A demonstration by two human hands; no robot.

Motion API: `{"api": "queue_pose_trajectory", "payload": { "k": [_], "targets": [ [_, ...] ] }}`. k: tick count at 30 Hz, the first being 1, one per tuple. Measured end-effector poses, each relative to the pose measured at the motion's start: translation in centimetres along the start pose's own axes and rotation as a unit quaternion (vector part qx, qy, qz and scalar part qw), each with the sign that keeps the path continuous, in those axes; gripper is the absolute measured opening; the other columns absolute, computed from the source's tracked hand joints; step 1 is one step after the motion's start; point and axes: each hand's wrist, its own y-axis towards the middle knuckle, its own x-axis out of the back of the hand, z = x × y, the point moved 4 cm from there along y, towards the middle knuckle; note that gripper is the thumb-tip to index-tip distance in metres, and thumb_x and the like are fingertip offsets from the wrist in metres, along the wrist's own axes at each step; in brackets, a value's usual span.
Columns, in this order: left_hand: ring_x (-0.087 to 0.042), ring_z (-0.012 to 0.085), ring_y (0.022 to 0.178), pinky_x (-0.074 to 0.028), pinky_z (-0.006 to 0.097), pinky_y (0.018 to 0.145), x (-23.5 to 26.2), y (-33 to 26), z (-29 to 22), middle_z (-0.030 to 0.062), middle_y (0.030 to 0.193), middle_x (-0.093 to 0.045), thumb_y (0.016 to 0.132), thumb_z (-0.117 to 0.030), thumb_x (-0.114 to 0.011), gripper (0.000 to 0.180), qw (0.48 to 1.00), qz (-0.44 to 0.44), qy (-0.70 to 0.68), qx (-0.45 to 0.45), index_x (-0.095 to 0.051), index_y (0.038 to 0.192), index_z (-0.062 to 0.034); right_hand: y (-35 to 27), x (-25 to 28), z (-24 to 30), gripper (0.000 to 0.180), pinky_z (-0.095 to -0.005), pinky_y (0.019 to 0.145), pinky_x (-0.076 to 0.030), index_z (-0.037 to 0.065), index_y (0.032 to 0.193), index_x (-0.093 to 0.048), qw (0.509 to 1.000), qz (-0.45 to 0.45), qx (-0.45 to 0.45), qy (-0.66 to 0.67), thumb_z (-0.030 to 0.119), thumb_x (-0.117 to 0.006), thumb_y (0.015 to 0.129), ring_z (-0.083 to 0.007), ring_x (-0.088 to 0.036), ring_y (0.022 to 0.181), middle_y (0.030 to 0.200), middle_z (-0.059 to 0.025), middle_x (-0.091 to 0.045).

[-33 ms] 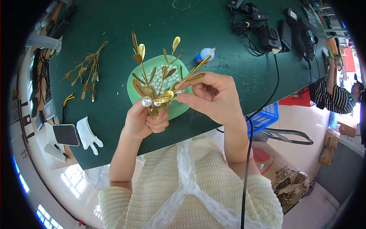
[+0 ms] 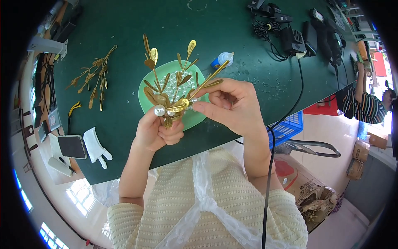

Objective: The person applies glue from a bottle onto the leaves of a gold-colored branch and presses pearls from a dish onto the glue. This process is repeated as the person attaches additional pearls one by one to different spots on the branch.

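My left hand (image 2: 159, 132) is closed round the base of a gold metal leaf branch (image 2: 179, 106), whose several leafy stems fan upward. A large white pearl bead (image 2: 160, 110) sits at the base, just above my left thumb, with smaller pearls beside it. My right hand (image 2: 232, 103) is closed at the branch's right side, thumb and index finger pinching near a slanting stem by a small pearl (image 2: 195, 100). What lies exactly between those fingertips is partly hidden. Behind the branch, a light green tray (image 2: 146, 79) holds many loose white pearl beads (image 2: 171, 85).
Another gold branch (image 2: 99, 68) lies on the green table (image 2: 137, 25) at left. Nearby are a phone (image 2: 72, 146) and white glove (image 2: 96, 143). A blue-and-white bottle (image 2: 224, 59) stands behind the tray. Black devices and cables (image 2: 292, 40) lie far right; a person (image 2: 365, 103) is beyond.
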Motion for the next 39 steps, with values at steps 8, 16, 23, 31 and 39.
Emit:
{"api": "queue_pose_trajectory", "payload": {
  "k": [8,16,23,31,39],
  "targets": [
    [-0.017,0.0048,0.039,-0.012,0.022,0.036,0.0,0.0,0.0,-0.0064,0.047,-0.023,0.083,-0.045,-0.034,0.043,1.0,0.003,0.006,-0.001,-0.043,0.071,-0.0049,0.1,0.1,0.1,0.017,-0.0169,0.044,-0.022,0.002,0.085,-0.063,1.0,0.009,0.001,0.003,0.003,-0.067,0.068,-0.0011,-0.029,0.048,0.053,0.0061,-0.036],
    [-0.017,0.0046,0.038,-0.012,0.022,0.036,0.2,0.0,0.0,-0.0066,0.046,-0.023,0.083,-0.045,-0.034,0.043,1.0,-0.004,0.002,0.0,-0.042,0.071,-0.0042,-0.2,0.8,-0.4,0.019,-0.0162,0.044,-0.022,0.002,0.086,-0.063,1.0,0.005,0.001,-0.001,0.003,-0.068,0.068,-0.0005,-0.029,0.048,0.052,0.0067,-0.036],
    [-0.018,0.0043,0.038,-0.012,0.021,0.035,0.0,0.0,-0.1,-0.0063,0.047,-0.024,0.083,-0.043,-0.036,0.041,1.0,0.005,0.0,0.001,-0.044,0.076,-0.0035,-1.0,2.6,-0.4,0.01,-0.0152,0.047,-0.027,-0.003,0.087,-0.06,0.992,-0.087,0.039,0.08,-0.001,-0.057,0.079,-0.0001,-0.037,0.054,0.062,0.0052,-0.047],
    [-0.018,0.0041,0.039,-0.013,0.021,0.035,0.3,0.0,0.1,-0.0062,0.047,-0.024,0.083,-0.04,-0.035,0.038,0.999,0.034,-0.005,0.003,-0.043,0.075,-0.004,-1.5,2.8,0.2,0.01,-0.0147,0.049,-0.027,-0.003,0.088,-0.06,0.985,-0.114,0.055,0.118,0.002,-0.055,0.081,-0.0003,-0.038,0.056,0.064,0.0044,-0.049],
    [-0.02,0.0034,0.041,-0.014,0.019,0.037,0.6,-0.3,0.4,-0.0056,0.05,-0.03,0.088,-0.039,-0.032,0.044,0.999,0.031,-0.005,-0.037,-0.05,0.102,-0.0013,-1.8,2.4,1.1,0.009,-0.0139,0.052,-0.032,-0.003,0.088,-0.061,0.984,-0.104,0.073,0.124,0.002,-0.057,0.08,-0.0007,-0.043,0.059,0.069,0.0016,-0.055]
  ]
}}
